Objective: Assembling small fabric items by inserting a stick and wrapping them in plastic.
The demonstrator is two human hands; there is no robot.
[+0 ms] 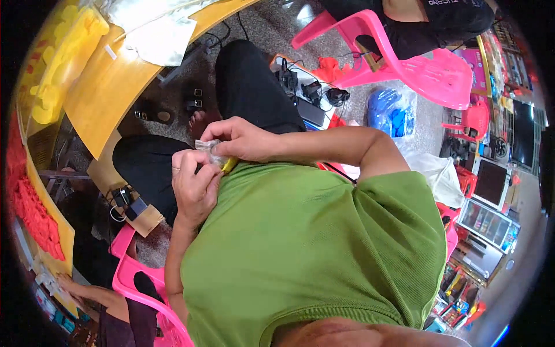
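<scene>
In front of my green shirt, above my lap, my two hands meet at a small crinkled clear plastic bag [205, 144]. My left hand [193, 182] is closed, its thumb and fingers pinching the lower side of the bag. From the other side my right hand [248, 140] grips the bag's upper part with bent fingers. A small yellow piece [230, 164] shows between the hands, against the shirt; I cannot tell whether it is inside the bag or behind it. My fingers cover much of both.
A wooden table [110, 98] bears a yellow foam-like sheet [69, 63] and white plastic [159, 40]. Cables and adapters [312, 92] lie beyond my knee. Pink chairs [428, 75] and a bagged blue bundle [390, 113] stand to the right. Another person's arm [95, 292] reaches in at lower left.
</scene>
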